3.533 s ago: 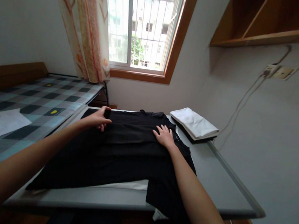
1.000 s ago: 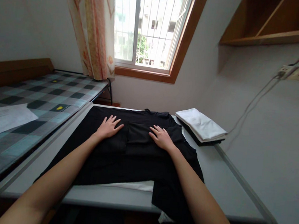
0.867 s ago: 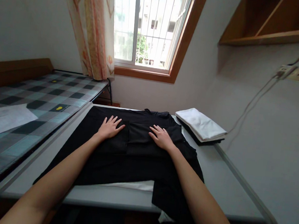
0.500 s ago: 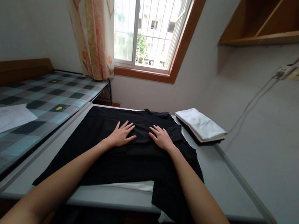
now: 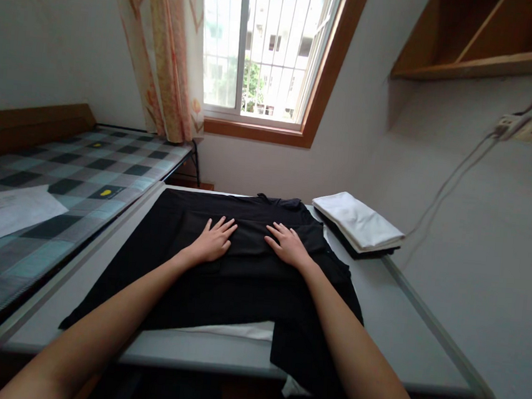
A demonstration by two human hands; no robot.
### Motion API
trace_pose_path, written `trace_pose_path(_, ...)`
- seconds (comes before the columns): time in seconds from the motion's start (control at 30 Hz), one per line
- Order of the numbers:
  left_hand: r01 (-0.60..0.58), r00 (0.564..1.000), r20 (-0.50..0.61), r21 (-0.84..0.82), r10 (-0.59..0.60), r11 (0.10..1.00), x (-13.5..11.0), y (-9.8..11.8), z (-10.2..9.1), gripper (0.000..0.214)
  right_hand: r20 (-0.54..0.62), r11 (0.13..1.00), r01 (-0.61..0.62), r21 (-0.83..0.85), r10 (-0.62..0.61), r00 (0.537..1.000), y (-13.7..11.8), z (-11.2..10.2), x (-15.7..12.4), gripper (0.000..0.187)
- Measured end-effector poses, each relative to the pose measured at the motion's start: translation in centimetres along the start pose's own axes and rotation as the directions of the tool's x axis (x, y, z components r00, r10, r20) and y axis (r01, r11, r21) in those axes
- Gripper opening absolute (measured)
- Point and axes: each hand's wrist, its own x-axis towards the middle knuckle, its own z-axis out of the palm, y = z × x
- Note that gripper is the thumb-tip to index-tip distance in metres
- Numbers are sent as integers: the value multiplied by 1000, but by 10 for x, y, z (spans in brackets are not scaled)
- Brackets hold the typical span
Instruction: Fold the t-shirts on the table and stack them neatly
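Observation:
A black garment (image 5: 239,285) lies spread over the light grey table (image 5: 403,338). One part of it, probably a sleeve, hangs past the front edge, and a strip of white cloth (image 5: 253,330) shows from under its near hem. My left hand (image 5: 214,239) rests flat on the upper middle of the garment, fingers apart. To its right, my right hand (image 5: 287,244) also lies palm down on the black fabric with fingers spread. Neither hand grips the cloth. My forearms cover parts of the garment's left and right sides.
Folded white cloth (image 5: 358,220) lies on folded black cloth (image 5: 371,255) at the table's back right. A bed with a checked mattress (image 5: 123,161) stands left, a paper sheet (image 5: 5,212) on it. Cables (image 5: 446,185) run down the right wall below a wooden shelf (image 5: 486,64).
My left hand has shifted slightly to the left, its thumb drawn in closer to the fingers. My right hand and the garment look the same.

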Motion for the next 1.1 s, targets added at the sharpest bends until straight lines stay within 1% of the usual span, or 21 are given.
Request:
trace_pose_path(0.17, 7, 992, -127, -100, -20, 995, 6, -1, 12, 62, 0, 1000, -1, 2, 1, 1000, -1, 0, 0, 58)
trace_pose_path(0.4, -58, 985, -172, -208, 22, 976, 11, 3, 13, 79, -6, 1000, -3, -4, 2, 1000, -1, 0, 0, 57)
trace_pose_path(0.47, -78, 981, -193, -219, 35, 973, 10, 5, 12, 80, -7, 1000, -1, -3, 1, 1000, -1, 0, 0, 57)
trace_pose_path(0.5, -69, 978, -206, -217, 24, 974, 10, 5, 11, 78, -6, 1000, -1, -1, 1, 1000, 0, 0, 0, 57)
trace_pose_path(0.57, -2, 973, -228, -207, -46, 978, 8, 7, 10, 68, -4, 1000, -1, 2, 1, 1000, 0, 1, 0, 57)
trace_pose_path(0.63, 102, 961, -236, -189, -147, 977, 6, 8, 9, 60, -7, 1000, 0, 4, 0, 1000, 1, 1, 0, 56)
trace_pose_path(0.7, 181, 948, -231, -171, -219, 968, 5, 9, 9, 60, -11, 1000, 2, 5, -2, 1000, 1, 2, 0, 56)
trace_pose_path(0.77, 210, 946, -216, -159, -242, 965, 4, 12, 10, 61, -11, 1000, 2, 4, -2, 1000, 1, 1, 0, 56)
trace_pose_path(0.93, 152, 967, -176, -179, -184, 972, 7, 11, 15, 73, -9, 1000, 3, 0, -3, 1000, -1, 0, -1, 56)
trace_pose_path(1.1, 80, 969, -212, -214, -126, 974, 14, 2, 19, 89, -6, 1000, -2, -8, 2, 1000, -2, -1, -1, 55)
